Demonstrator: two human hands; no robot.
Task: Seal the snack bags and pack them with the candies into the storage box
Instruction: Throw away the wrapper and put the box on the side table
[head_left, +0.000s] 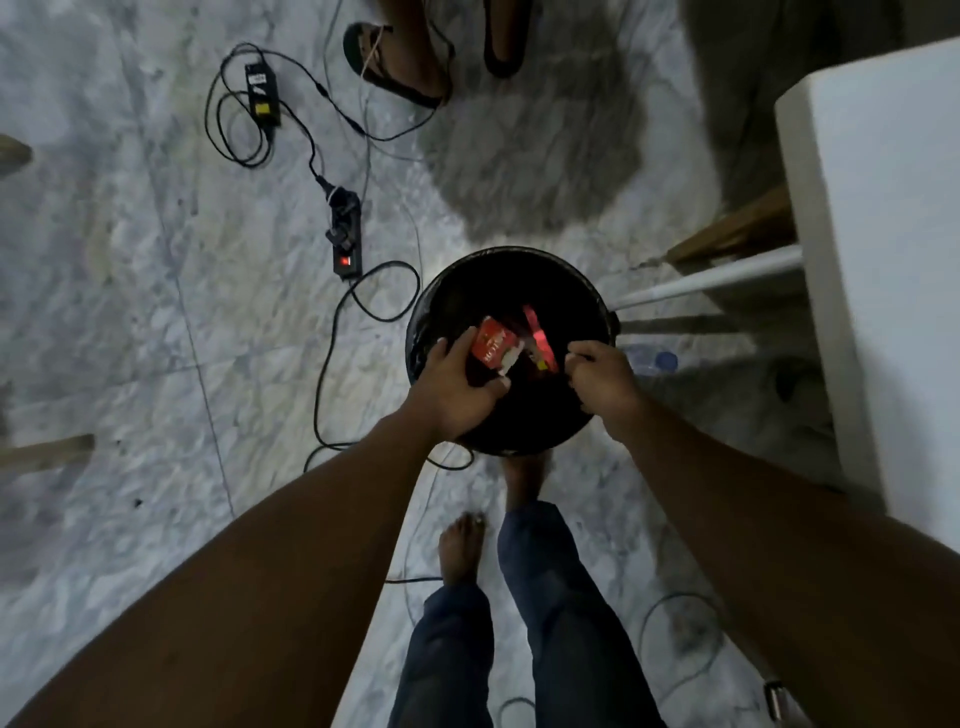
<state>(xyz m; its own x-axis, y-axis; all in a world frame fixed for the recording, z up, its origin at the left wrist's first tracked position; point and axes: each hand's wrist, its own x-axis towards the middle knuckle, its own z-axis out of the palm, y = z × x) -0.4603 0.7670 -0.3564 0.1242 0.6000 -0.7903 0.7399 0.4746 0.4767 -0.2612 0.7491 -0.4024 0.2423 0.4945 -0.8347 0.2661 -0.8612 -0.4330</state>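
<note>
A round black bucket (519, 265) stands on the marble floor in front of my feet. My left hand (457, 389) is over its near-left rim, holding a red and white snack wrapper (493, 349) above the dark inside. A second red wrapper piece (537, 332) hangs or lies further right inside the bucket. My right hand (602, 379) is over the right side with fingers curled; whether it pinches anything is unclear. No storage box or candies are visible.
A black power strip (347, 244) with a red light, an adapter (262, 93) and loose cables lie on the floor at left. A white table (883, 234) stands at right, with a plastic bottle (652, 359) under it. Another person's sandalled feet (400, 62) are at the top.
</note>
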